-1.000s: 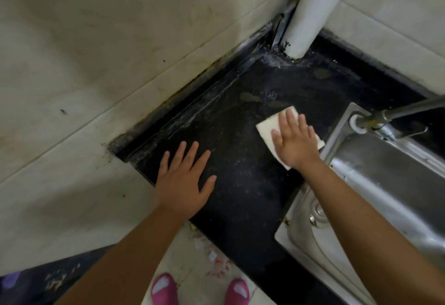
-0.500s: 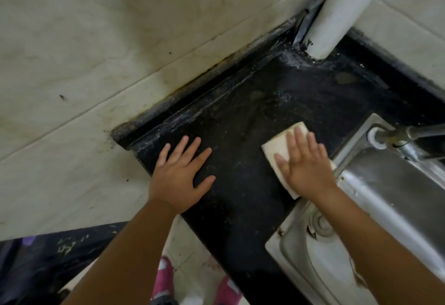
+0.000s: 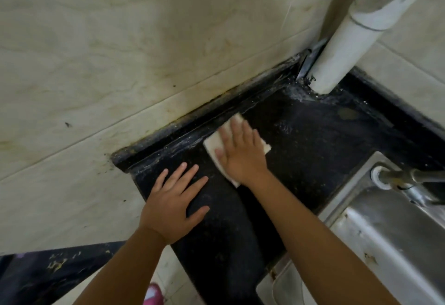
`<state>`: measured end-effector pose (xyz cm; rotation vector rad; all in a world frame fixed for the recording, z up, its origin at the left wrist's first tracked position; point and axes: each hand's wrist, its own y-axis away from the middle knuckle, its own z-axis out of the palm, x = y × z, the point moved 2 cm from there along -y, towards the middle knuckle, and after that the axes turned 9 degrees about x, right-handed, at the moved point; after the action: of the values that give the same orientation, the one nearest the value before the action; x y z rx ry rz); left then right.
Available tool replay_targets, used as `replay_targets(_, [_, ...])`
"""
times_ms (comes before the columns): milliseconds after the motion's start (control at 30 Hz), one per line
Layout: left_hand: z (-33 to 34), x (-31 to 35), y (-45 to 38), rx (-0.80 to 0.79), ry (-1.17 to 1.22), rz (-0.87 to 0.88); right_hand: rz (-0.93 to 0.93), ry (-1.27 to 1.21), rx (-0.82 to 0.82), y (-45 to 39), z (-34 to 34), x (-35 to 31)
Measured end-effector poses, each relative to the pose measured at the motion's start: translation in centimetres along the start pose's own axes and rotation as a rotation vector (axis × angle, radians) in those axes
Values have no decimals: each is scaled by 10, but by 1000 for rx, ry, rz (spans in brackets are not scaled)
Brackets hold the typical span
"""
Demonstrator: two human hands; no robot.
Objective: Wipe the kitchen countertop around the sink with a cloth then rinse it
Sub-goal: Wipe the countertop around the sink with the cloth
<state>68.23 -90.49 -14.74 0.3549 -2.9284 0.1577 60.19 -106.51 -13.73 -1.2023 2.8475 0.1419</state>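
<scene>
Pressing a pale folded cloth [image 3: 212, 146] flat against a black countertop [image 3: 313, 141], a person's right hand [image 3: 243, 158] lies with its fingers straight and spread across the fabric, gripping nothing; the fingertips are blurred. The cloth sits near the back edge of the counter, close to the raised dark strip where the surface meets the cream tiled wall [image 3: 120, 64], and well apart from the sink. The left hand [image 3: 172, 206] rests palm down on the same countertop, just beside the cloth and nearer the counter's front corner, fingers extended and splayed, holding nothing. To the right, a steel sink [image 3: 397, 244] is set into the counter, with a metal tap [image 3: 409, 179] rising from its rim. A white pipe [image 3: 342, 47] stands in the corner where the two walls meet, with pale residue on the counter around its foot. A brownish spot [image 3: 346, 114] marks the counter between the pipe and the sink. Below, at the bottom edge, a pink shoe [image 3: 151, 296] shows on the tiled floor.
</scene>
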Motion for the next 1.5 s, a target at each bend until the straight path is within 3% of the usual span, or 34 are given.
replay_targets(67, [0, 0, 1, 13, 3, 1, -122, -3, 27, 42, 6, 4])
replay_targets(167, [1, 1, 0, 41, -18, 10, -157, 80, -46, 74, 2, 54])
replay_targets(267, [0, 2, 0, 45, -20, 9, 63, 105, -108, 44, -20, 98])
replay_targets(367, [-1, 2, 0, 65, 0, 3, 294, -38, -115, 2, -18, 85])
replay_targets(533, [-1, 2, 0, 155, 57, -33, 51, -61, -56, -24, -7, -3])
replay_targets(733, [-2, 2, 1, 132, 38, -35, -224, -109, -79, 50, -2, -6])
replay_targets(933, [-8, 7, -1, -21, -21, -30, 169, 19, -113, 100, -14, 88])
replay_targets(1167, [-3, 7, 0, -40, -107, 35, 627, -72, -68, 6, -24, 142])
replay_targets(1267, [-12, 10, -12, -91, -113, 68, 509, -39, -93, -6, -21, 110])
replay_targets(1400, [-20, 19, -51, -21, -18, 99, 151, -19, -40, 45, -9, 61])
replay_targets(1500, [-15, 38, -85, -55, 70, 97, 193, -45, -116, 80, -7, 91])
